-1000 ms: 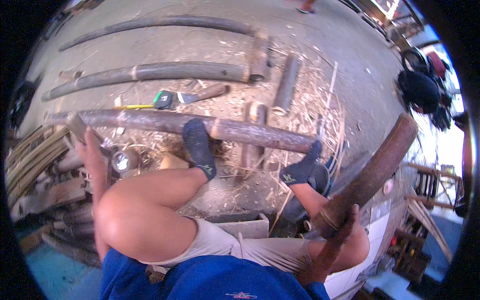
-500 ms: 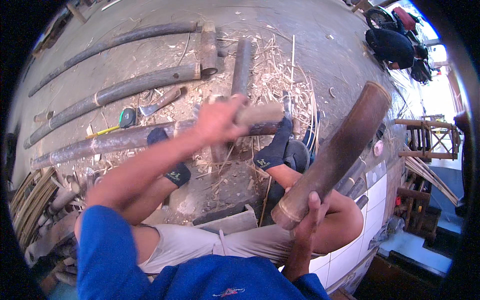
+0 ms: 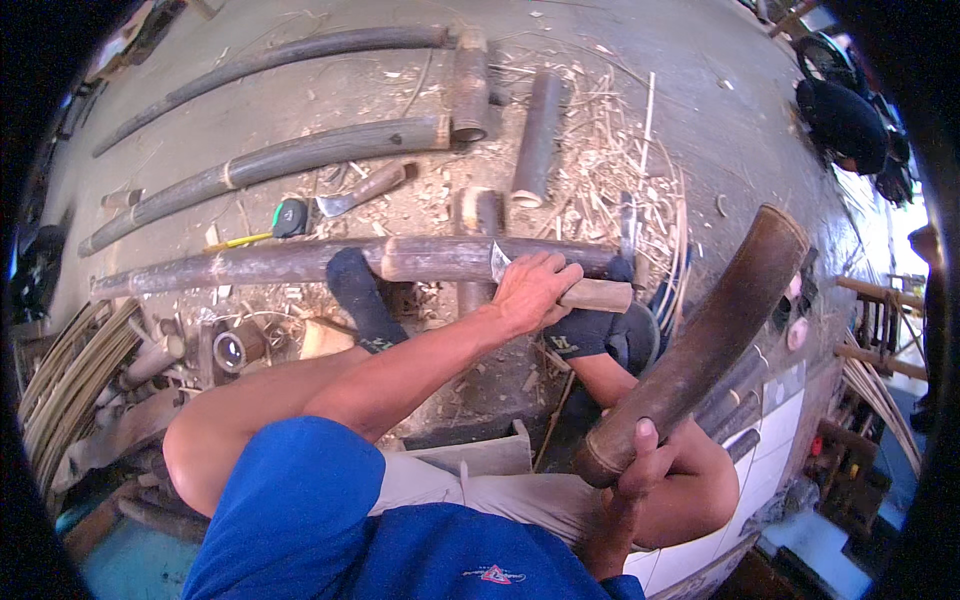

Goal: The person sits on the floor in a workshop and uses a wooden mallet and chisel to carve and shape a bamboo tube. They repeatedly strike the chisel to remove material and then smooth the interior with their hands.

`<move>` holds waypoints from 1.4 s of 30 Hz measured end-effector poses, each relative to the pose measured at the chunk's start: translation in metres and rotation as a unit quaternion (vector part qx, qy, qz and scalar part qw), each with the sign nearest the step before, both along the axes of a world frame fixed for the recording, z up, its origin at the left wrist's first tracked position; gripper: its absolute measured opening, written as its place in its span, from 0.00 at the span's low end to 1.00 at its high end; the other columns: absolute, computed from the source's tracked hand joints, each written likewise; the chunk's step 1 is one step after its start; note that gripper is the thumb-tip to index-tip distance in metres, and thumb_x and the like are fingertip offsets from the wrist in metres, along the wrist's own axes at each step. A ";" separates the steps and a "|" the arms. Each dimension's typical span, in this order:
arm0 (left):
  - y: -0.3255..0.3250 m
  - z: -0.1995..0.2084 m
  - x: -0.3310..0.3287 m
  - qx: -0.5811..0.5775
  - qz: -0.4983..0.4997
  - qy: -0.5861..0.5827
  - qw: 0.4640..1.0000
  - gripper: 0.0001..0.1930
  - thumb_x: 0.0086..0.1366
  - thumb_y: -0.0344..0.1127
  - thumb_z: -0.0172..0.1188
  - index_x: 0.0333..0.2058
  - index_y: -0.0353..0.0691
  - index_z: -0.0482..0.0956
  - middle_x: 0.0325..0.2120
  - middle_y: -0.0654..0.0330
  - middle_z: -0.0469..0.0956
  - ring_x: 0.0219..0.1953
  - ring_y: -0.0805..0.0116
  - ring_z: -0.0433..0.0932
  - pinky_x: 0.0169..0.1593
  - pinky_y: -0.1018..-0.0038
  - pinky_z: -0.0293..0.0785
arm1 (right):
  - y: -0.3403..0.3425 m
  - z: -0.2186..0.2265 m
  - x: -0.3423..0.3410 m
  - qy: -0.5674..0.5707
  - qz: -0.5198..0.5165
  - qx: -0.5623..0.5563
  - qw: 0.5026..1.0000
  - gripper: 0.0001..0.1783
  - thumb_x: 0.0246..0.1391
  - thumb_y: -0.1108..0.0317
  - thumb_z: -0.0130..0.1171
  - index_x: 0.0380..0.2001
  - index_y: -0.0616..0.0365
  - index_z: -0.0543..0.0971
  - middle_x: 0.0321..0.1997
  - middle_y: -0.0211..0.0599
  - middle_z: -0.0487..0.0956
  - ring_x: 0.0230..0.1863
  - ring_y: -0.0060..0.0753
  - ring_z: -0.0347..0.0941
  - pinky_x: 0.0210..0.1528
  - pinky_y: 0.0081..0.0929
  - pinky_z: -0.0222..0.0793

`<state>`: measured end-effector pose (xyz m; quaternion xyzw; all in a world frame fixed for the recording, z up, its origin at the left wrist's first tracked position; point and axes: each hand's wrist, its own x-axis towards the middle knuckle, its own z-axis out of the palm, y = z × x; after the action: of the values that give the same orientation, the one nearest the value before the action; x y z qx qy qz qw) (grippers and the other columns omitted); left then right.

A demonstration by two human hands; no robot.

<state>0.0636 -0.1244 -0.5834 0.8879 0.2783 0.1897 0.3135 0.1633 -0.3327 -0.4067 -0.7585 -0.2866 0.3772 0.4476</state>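
Note:
My left hand is closed around a knife with a pale wooden handle. Its short pointed blade shows beyond the fingers, over a long dark bamboo pole; whether it touches the pole I cannot tell. My right hand grips the lower end of a thick brown bamboo tube, thumb along its side. The tube leans up and away to the right, over my right leg. Beneath the long pole, a short bamboo piece lies crosswise.
Beyond lie more bamboo poles, a short dark tube, a second blade with a wooden handle and a tape measure. Shavings litter the floor. Bundled bamboo strips sit at left. White tiles edge the right.
My left hand, blurred earlier, has come nearer to me and to the right with the knife, uncovering the short crosswise piece. The view has shifted; my right hand still holds the tube.

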 end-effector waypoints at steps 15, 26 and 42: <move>0.057 -0.036 -0.097 0.060 0.024 0.238 0.969 0.41 0.51 0.36 0.69 0.66 0.62 0.68 0.42 0.49 0.79 0.49 0.49 0.77 0.57 0.54 0.69 | 0.066 0.127 -0.094 -0.202 0.191 0.008 0.961 0.20 0.70 0.64 0.47 0.35 0.73 0.78 0.41 0.48 0.84 0.40 0.31 0.79 0.48 0.23 0.70; 0.009 -0.019 -0.053 0.038 -0.026 0.008 0.999 0.29 0.46 0.38 0.73 0.48 0.48 0.72 0.40 0.55 0.74 0.46 0.50 0.76 0.50 0.55 0.71 | 0.052 0.060 0.008 0.056 0.318 -0.150 0.935 0.28 0.67 0.53 0.47 0.60 0.64 0.70 0.40 0.38 0.80 0.40 0.29 0.78 0.46 0.23 0.72; -0.008 -0.007 0.028 -0.096 0.081 -0.080 0.989 0.21 0.50 0.44 0.70 0.41 0.45 0.75 0.36 0.52 0.80 0.37 0.43 0.81 0.40 0.51 0.78 | -0.029 -0.054 0.001 -0.051 -0.140 0.115 0.982 0.39 0.50 0.52 0.64 0.58 0.67 0.65 0.37 0.50 0.79 0.36 0.43 0.79 0.42 0.38 0.76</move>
<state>0.0921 -0.1326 -0.5901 0.8098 0.3406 0.2577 0.4023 0.1639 -0.3615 -0.4608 -0.7526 -0.2417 0.2365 0.5650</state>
